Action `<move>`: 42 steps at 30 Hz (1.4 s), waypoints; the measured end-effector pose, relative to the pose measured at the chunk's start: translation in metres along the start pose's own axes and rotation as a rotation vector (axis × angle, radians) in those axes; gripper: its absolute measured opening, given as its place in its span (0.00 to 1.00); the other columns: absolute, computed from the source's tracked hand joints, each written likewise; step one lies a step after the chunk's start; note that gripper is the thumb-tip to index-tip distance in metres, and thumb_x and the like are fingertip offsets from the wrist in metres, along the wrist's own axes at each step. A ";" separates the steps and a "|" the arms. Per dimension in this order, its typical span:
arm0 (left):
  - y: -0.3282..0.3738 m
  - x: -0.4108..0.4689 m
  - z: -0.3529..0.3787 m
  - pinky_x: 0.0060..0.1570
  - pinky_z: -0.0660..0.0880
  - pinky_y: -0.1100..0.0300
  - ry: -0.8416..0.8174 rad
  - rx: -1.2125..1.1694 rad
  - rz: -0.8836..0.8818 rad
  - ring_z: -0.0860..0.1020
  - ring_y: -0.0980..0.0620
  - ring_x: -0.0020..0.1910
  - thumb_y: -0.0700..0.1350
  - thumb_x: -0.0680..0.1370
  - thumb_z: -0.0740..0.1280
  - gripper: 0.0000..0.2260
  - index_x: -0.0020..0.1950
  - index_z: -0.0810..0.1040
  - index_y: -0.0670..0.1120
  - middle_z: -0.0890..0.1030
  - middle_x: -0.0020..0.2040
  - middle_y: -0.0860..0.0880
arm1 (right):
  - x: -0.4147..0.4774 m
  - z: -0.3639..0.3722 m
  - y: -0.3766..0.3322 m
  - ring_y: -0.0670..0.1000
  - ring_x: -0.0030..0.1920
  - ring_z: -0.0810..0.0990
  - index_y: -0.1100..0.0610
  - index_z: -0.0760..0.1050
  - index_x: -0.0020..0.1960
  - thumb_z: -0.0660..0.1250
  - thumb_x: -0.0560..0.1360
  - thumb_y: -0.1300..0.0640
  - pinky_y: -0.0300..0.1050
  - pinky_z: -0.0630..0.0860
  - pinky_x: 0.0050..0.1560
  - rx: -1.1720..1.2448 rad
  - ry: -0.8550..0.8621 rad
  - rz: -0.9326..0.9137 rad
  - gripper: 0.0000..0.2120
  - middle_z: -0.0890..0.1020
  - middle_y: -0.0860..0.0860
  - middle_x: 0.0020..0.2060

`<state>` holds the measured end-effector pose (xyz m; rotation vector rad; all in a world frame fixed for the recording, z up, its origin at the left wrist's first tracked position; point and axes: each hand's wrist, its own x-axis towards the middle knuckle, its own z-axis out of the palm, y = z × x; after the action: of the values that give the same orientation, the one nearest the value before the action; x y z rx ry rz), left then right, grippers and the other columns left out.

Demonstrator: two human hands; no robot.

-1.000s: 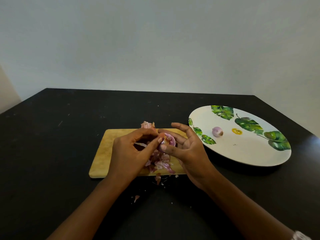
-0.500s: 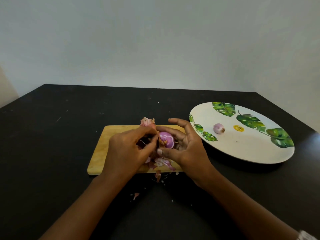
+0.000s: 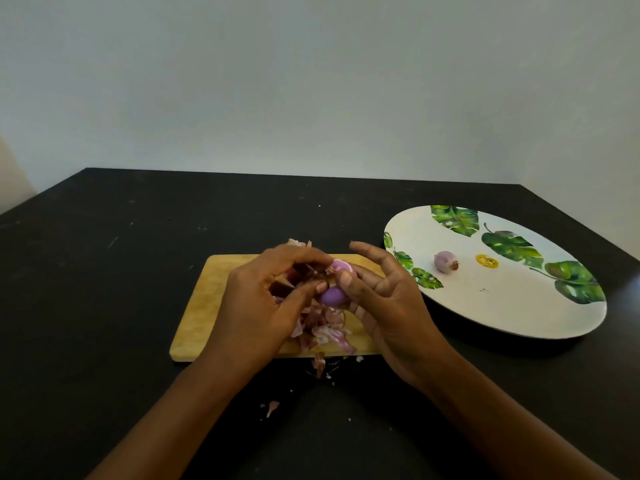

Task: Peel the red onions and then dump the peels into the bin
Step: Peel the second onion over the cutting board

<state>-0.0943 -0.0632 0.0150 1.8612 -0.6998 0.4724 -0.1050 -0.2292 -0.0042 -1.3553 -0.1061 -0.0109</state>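
We find the small purple-red onion (image 3: 334, 293) held just above the pale wooden cutting board (image 3: 211, 299), between both hands. The right hand (image 3: 391, 306) grips it, thumb on the upper side and fingers curled behind, the forefinger standing clear. The left hand (image 3: 258, 299) pinches a flap of dark red papery skin (image 3: 292, 280) that seems partly attached to the onion (the join is hidden by the fingers). A heap of loose pinkish peels (image 3: 323, 329) lies on the board's near right part, under the hands. A few scraps (image 3: 319, 363) lie beyond the near edge on the black worktop (image 3: 104, 306). A second small onion (image 3: 446, 262) lies on the white round plate with green leaf prints (image 3: 502, 306), well apart from the board. No bin is in view.

Risks, in our judgement:
- The bared flesh looks smooth, so a sharp pull could slip the onion from the right hand.
- The skin looks brittle and may tear short, leaving fragments.
- The heap sits at the board's edge. Further peels would spill onto the dark worktop and be missed at disposal.
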 end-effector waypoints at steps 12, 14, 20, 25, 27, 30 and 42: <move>-0.005 0.003 -0.002 0.45 0.74 0.72 -0.134 0.008 -0.080 0.76 0.63 0.51 0.36 0.72 0.70 0.19 0.53 0.74 0.58 0.77 0.51 0.61 | 0.002 -0.002 0.002 0.56 0.51 0.84 0.49 0.67 0.65 0.71 0.66 0.55 0.56 0.80 0.52 -0.015 -0.021 0.052 0.29 0.85 0.55 0.52; -0.005 0.003 -0.004 0.44 0.75 0.70 -0.150 -0.012 -0.092 0.77 0.61 0.50 0.37 0.73 0.70 0.16 0.53 0.75 0.57 0.77 0.50 0.60 | 0.001 -0.002 0.001 0.56 0.52 0.84 0.50 0.67 0.65 0.71 0.66 0.55 0.56 0.80 0.53 -0.015 -0.031 0.060 0.29 0.85 0.55 0.51; -0.003 0.003 -0.006 0.45 0.77 0.65 -0.213 -0.104 -0.114 0.77 0.56 0.48 0.38 0.74 0.69 0.15 0.54 0.75 0.56 0.78 0.49 0.55 | 0.002 -0.001 0.002 0.57 0.54 0.83 0.51 0.68 0.65 0.71 0.66 0.53 0.64 0.73 0.62 -0.004 -0.037 0.081 0.28 0.85 0.57 0.50; -0.001 0.003 -0.004 0.46 0.78 0.60 -0.216 -0.153 -0.142 0.77 0.54 0.47 0.35 0.74 0.68 0.15 0.53 0.76 0.54 0.77 0.48 0.52 | 0.002 -0.001 0.002 0.58 0.53 0.83 0.52 0.69 0.64 0.70 0.66 0.53 0.62 0.75 0.61 0.024 -0.042 0.094 0.26 0.85 0.58 0.49; -0.001 0.003 -0.004 0.47 0.78 0.59 -0.217 -0.151 -0.148 0.77 0.54 0.48 0.36 0.73 0.68 0.15 0.53 0.76 0.54 0.77 0.48 0.53 | 0.002 -0.001 0.002 0.58 0.53 0.83 0.52 0.69 0.63 0.70 0.66 0.53 0.62 0.75 0.61 0.018 -0.042 0.095 0.26 0.85 0.57 0.49; -0.002 0.003 -0.004 0.47 0.78 0.59 -0.228 -0.149 -0.140 0.77 0.54 0.47 0.36 0.74 0.68 0.13 0.53 0.76 0.53 0.77 0.48 0.52 | 0.002 -0.001 0.002 0.58 0.53 0.83 0.51 0.69 0.63 0.70 0.66 0.53 0.62 0.76 0.60 0.012 -0.040 0.095 0.26 0.85 0.57 0.49; -0.003 0.003 -0.003 0.46 0.78 0.60 -0.252 -0.157 -0.157 0.77 0.51 0.47 0.44 0.72 0.66 0.09 0.50 0.76 0.55 0.78 0.45 0.51 | 0.002 0.000 0.003 0.58 0.52 0.84 0.51 0.69 0.63 0.70 0.65 0.52 0.62 0.76 0.59 0.013 -0.047 0.085 0.26 0.85 0.57 0.49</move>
<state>-0.0903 -0.0600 0.0159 1.8258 -0.7278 0.0792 -0.1032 -0.2285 -0.0076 -1.3462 -0.0881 0.0931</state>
